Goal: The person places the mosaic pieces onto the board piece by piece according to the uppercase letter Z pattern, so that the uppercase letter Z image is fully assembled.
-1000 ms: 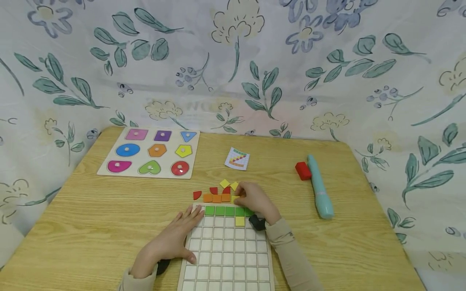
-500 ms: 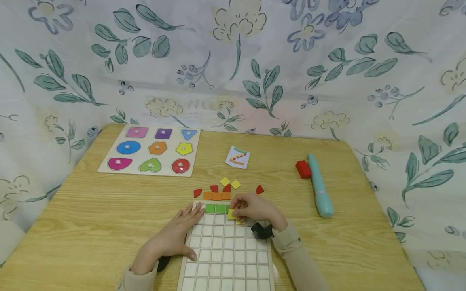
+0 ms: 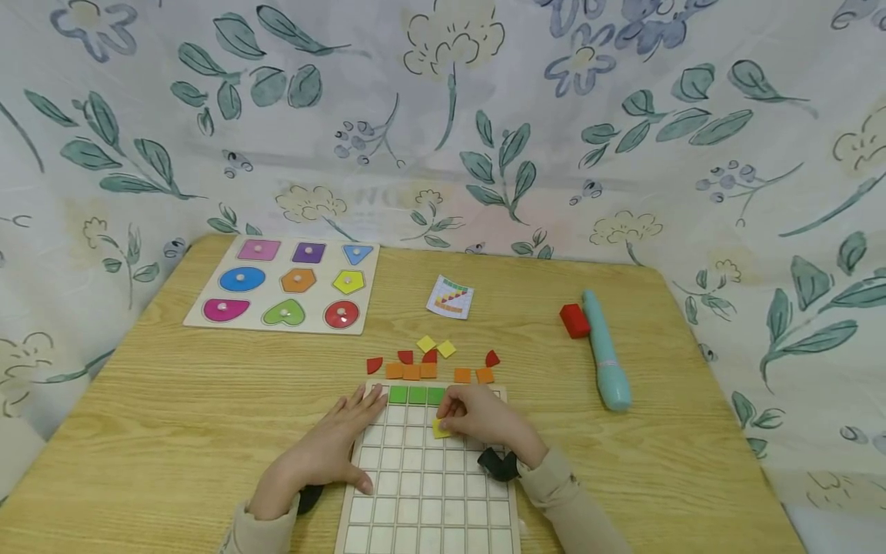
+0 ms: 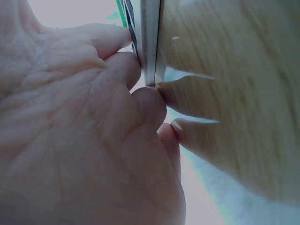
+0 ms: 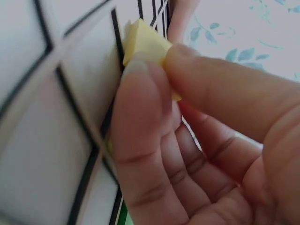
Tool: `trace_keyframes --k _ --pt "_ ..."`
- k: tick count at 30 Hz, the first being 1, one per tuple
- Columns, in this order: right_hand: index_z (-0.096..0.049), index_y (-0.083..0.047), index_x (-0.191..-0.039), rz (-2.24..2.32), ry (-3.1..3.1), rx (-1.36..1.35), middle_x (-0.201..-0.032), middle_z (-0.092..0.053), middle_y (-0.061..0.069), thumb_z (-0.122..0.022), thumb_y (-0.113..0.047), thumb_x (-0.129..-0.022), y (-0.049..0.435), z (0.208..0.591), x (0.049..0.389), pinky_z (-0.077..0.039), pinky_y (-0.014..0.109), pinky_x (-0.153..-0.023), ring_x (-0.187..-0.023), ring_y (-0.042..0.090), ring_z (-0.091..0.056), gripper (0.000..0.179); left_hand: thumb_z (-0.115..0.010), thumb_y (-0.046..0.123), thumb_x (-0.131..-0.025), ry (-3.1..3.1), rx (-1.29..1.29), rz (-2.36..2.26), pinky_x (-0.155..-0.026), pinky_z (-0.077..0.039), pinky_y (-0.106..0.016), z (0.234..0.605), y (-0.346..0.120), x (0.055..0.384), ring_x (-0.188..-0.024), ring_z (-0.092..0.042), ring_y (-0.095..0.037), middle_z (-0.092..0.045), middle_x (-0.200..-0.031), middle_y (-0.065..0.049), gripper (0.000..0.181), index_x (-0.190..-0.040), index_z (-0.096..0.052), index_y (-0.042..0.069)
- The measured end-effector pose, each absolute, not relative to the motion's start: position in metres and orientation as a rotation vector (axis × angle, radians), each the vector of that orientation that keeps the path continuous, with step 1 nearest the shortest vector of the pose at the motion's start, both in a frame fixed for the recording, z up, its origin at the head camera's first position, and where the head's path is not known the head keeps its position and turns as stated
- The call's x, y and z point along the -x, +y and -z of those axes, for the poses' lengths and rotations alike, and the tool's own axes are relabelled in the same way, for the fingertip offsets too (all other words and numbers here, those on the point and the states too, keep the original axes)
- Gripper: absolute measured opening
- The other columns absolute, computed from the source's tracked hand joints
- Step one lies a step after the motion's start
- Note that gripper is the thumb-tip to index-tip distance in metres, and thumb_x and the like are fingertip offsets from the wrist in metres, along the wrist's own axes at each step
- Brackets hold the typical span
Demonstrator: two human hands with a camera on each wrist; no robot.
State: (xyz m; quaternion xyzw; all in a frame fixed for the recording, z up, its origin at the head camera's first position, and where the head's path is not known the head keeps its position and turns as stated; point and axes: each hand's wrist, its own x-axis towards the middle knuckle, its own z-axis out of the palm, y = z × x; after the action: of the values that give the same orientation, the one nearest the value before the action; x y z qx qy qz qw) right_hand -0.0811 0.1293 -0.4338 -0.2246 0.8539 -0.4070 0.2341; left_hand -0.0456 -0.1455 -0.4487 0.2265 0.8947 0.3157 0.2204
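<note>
A pale wooden grid board point(image 3: 408, 485) lies at the table's near side, with green square tiles point(image 3: 418, 395) along its top row. My right hand point(image 3: 481, 415) pinches a yellow square tile point(image 3: 441, 429) between thumb and finger, low over the cells below that row. In the right wrist view the yellow tile point(image 5: 150, 44) is tilted, one edge close to the grid. My left hand point(image 3: 328, 446) rests with spread fingers on the board's left edge; in the left wrist view its fingertips touch the board's side point(image 4: 149, 42). The right hand hides part of the green row.
Beyond the board lie orange squares point(image 3: 411, 372), red quarter-round tiles point(image 3: 374, 365) and two yellow squares point(image 3: 446, 349). Farther back are a small pattern card point(image 3: 451, 297) and a knobbed shape puzzle point(image 3: 282, 285). A red block point(image 3: 574, 321) sits beside a teal wand-like object point(image 3: 606, 354).
My right hand has picked up a yellow tile from beside the orange squares and brought it nearer, over the board. It uncovers two orange squares and a red piece. The left hand stays put.
</note>
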Motion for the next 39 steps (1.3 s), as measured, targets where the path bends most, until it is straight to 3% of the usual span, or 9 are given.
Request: trace_keyframes --k 12,17,25,28,32,39 --pt "-0.068 -0.011 -0.08 1.011 2.466 0.669 -0.077 -0.062 -0.003 -0.074 -0.01 -0.084 0.114 0.434 0.075 -0.041 0.018 -0.058 -0.065 0.005 -0.047 0.008 -0.088 0.041 -0.056 2.475 -0.636 -0.88 -0.119 -0.005 -0.062 0.448 -0.146 0.046 -0.15 -0.004 -0.042 -0.014 -0.163 -0.015 0.121 -0.154 -0.025 0.007" --pt "-0.068 -0.011 -0.092 1.099 2.47 0.573 -0.088 -0.066 -0.001 -0.069 -0.013 -0.089 0.119 0.431 0.095 -0.045 0.019 -0.065 -0.073 0.008 -0.053 0.004 -0.088 0.042 -0.056 2.479 -0.641 -0.873 -0.119 -0.005 -0.062 0.449 -0.147 0.047 -0.15 -0.004 -0.041 -0.013 -0.163 -0.015 0.123 -0.154 -0.023 0.008" --pt "-0.066 -0.007 -0.12 1.26 2.519 0.413 -0.122 -0.066 0.012 -0.063 -0.005 -0.092 0.128 0.437 0.139 -0.048 0.021 -0.061 -0.072 0.011 -0.059 0.028 -0.088 0.043 -0.053 2.475 -0.66 -0.877 -0.119 -0.006 -0.062 0.451 -0.147 0.044 -0.15 -0.005 -0.042 -0.014 -0.162 -0.016 0.125 -0.154 -0.023 0.007" --pt "-0.063 -0.009 -0.126 1.245 2.52 0.376 -0.13 -0.063 0.012 -0.062 -0.003 -0.091 0.129 0.439 0.146 -0.048 0.023 -0.067 -0.085 0.016 -0.064 0.035 -0.087 0.045 -0.052 2.486 -0.693 -0.876 -0.118 -0.007 -0.063 0.452 -0.147 0.043 -0.149 -0.006 -0.044 -0.015 -0.162 -0.018 0.126 -0.153 -0.024 0.005" --pt "-0.063 -0.009 -0.126 1.197 2.561 0.39 -0.129 -0.064 0.011 -0.063 -0.001 -0.089 0.13 0.441 0.149 -0.051 0.03 -0.078 -0.096 0.022 -0.063 0.038 -0.087 0.046 -0.051 2.496 -0.706 -0.88 -0.118 -0.008 -0.065 0.451 -0.147 0.042 -0.148 -0.007 -0.045 -0.016 -0.161 -0.02 0.127 -0.153 -0.024 0.004" --pt "-0.068 -0.004 -0.116 1.134 2.631 0.4 -0.109 -0.07 0.011 -0.068 -0.001 -0.086 0.127 0.445 0.15 -0.054 0.034 -0.081 -0.09 0.019 -0.062 0.03 -0.088 0.045 -0.053 2.49 -0.688 -0.869 -0.118 -0.008 -0.064 0.449 -0.148 0.045 -0.149 -0.006 -0.044 -0.015 -0.162 -0.018 0.125 -0.154 -0.024 0.005"
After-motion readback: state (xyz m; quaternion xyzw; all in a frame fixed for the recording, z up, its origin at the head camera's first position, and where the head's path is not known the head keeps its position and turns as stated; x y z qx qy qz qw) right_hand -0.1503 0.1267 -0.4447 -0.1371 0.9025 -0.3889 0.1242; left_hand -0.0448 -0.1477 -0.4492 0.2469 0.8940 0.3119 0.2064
